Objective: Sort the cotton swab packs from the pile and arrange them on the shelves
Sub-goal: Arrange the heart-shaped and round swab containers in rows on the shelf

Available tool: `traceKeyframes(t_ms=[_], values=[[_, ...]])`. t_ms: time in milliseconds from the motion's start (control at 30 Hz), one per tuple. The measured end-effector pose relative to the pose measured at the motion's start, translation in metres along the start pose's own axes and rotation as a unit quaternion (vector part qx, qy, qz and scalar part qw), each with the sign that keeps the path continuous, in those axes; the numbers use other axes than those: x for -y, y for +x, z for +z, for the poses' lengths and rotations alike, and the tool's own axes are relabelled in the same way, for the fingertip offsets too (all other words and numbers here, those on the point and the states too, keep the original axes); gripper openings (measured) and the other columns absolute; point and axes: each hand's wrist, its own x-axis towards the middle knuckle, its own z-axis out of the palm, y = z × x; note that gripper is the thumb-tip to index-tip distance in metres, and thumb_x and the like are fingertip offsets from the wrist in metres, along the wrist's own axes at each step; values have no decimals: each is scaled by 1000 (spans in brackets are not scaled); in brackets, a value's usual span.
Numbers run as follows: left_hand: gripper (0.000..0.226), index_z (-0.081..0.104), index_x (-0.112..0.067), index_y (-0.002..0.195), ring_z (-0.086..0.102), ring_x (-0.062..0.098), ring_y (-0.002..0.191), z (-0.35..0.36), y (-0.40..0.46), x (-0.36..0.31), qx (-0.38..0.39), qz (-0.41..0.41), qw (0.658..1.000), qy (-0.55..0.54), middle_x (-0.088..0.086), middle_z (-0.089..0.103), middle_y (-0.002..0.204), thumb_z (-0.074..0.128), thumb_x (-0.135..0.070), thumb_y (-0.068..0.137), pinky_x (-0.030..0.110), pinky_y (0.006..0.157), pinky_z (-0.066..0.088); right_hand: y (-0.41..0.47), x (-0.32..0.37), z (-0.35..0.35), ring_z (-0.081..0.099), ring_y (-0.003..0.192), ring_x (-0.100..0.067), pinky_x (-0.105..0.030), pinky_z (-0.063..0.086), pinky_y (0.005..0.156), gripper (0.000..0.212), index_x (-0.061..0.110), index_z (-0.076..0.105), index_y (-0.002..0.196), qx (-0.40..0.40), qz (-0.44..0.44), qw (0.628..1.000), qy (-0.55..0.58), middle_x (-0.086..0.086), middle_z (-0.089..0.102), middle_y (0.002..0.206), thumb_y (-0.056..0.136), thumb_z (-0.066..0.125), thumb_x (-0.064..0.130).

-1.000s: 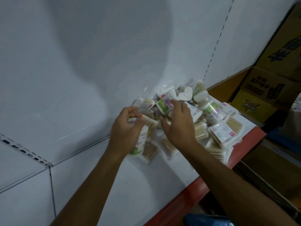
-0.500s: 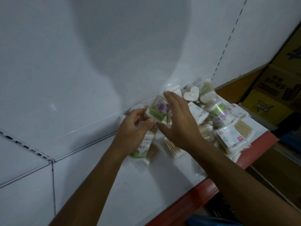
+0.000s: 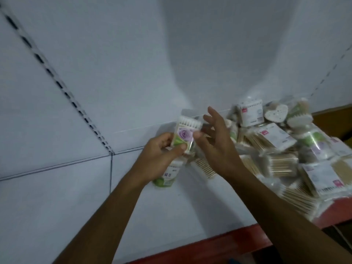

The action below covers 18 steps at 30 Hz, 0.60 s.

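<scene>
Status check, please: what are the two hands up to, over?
Left hand grips the rose-label swab pack. Right hand open beside it, holding nothing. Pile unsorted on shelf. Nothing in the way.

No legible text on the blurred swab pack [image 3: 183, 137] labels

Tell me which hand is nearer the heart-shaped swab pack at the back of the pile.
Right. The right hand hovers open to the left of the heart-shaped pack; the left hand is farther left, gripping the rose-label pack.
</scene>
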Motion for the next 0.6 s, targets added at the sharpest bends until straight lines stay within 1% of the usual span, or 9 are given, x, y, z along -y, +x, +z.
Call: traceKeyframes(t_ms=[67, 133, 167, 233, 300, 367, 467, 533, 600], values=[[16, 70, -26, 104, 73, 18, 90, -13, -16, 7, -23, -9, 1000, 11, -4, 76, 99, 70, -31, 88, 42, 85, 57, 6, -1, 24, 66, 106, -11, -37, 56, 91, 51, 26, 44, 138, 28, 14, 999, 29, 2, 60, 125, 92, 67, 28], [17, 72, -32, 100, 72, 16, 90, -28, -32, 14, -78, -18, 997, 14, -6, 75, 98, 66, -40, 86, 41, 86, 57, 8, 1, 48, 69, 98, -14, -35, 58, 85, 39, 22, 54, 127, 41, 13, 998, 51, -1, 67, 113, 91, 68, 18], [15, 73, -34, 98, 72, 13, 91, -37, -41, 17, -118, -23, 993, 10, -7, 75, 98, 66, -42, 86, 41, 87, 57, 6, 2, 60, 69, 96, -14, -32, 58, 82, 36, 24, 56, 123, 55, 14, 996, 64, 0, 67, 110, 90, 69, 16], [11, 73, -31, 97, 71, 11, 91, -58, -61, 21, -199, -31, 980, 0, -7, 75, 97, 67, -36, 90, 41, 89, 57, 0, 7, 84, 69, 95, -13, -28, 58, 78, 34, 31, 55, 114, 90, 17, 992, 82, 5, 67, 107, 89, 70, 15], [12, 74, -24, 98, 71, 12, 91, -80, -84, 23, -251, -31, 968, -7, -5, 75, 97, 65, -28, 93, 41, 88, 57, -6, 13, 108, 69, 96, -13, -25, 57, 76, 34, 31, 54, 114, 111, 23, 989, 95, 7, 66, 108, 88, 71, 17], [14, 76, -19, 96, 71, 14, 90, -101, -110, 23, -274, -28, 961, -10, -4, 75, 96, 63, -25, 94, 38, 86, 57, -15, 22, 134, 68, 99, -15, -26, 58, 78, 34, 27, 54, 118, 130, 29, 986, 97, 4, 66, 112, 89, 70, 20], [15, 77, -19, 98, 71, 12, 91, -133, -153, 27, -293, -24, 956, -8, -6, 76, 95, 63, -22, 94, 34, 86, 56, -32, 40, 181, 68, 99, -17, -32, 59, 82, 34, 26, 55, 119, 167, 17, 981, 97, 3, 65, 114, 88, 70, 22], [14, 77, -20, 98, 71, 14, 91, -159, -185, 34, -314, -18, 949, -12, -5, 76, 96, 64, -20, 93, 36, 87, 56, -48, 53, 216, 68, 98, -18, -32, 59, 81, 34, 25, 55, 119, 192, 8, 976, 98, 1, 64, 113, 88, 70, 22], [13, 78, -20, 95, 71, 16, 92, -186, -219, 44, -336, -14, 942, -16, -3, 76, 95, 66, -17, 92, 38, 89, 56, -67, 66, 256, 69, 96, -17, -29, 59, 78, 34, 25, 55, 119, 213, -1, 972, 99, 3, 64, 111, 88, 70, 21]])
